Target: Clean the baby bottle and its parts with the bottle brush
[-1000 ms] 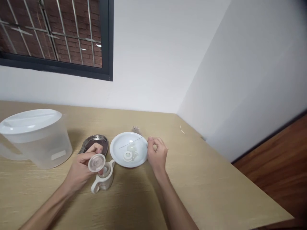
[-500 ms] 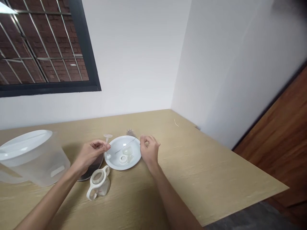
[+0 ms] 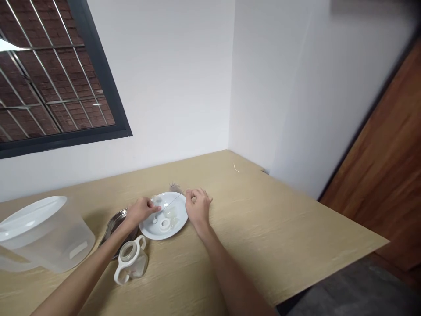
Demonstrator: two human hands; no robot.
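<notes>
L hand (image 3: 140, 211) moved over plate (image 3: 179, 224); R hand (image 3: 199, 206) beside, well inside tbl edge (image 3: 324, 208).

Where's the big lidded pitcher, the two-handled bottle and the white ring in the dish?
Lidded pitcher (image 3: 49, 246): head view, on its frosted side.
Two-handled bottle (image 3: 140, 266): head view, on its body.
White ring (image 3: 166, 229): head view, on its near edge.

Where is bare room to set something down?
Widest is the right of the tabletop, bordered by the right forearm and, behind, a thin white strand; a smaller patch lies between that forearm and the baby bottle. The left is crowded: pitcher, metal kidney tray, that bottle, and white bowl beneath the left hand.
</notes>
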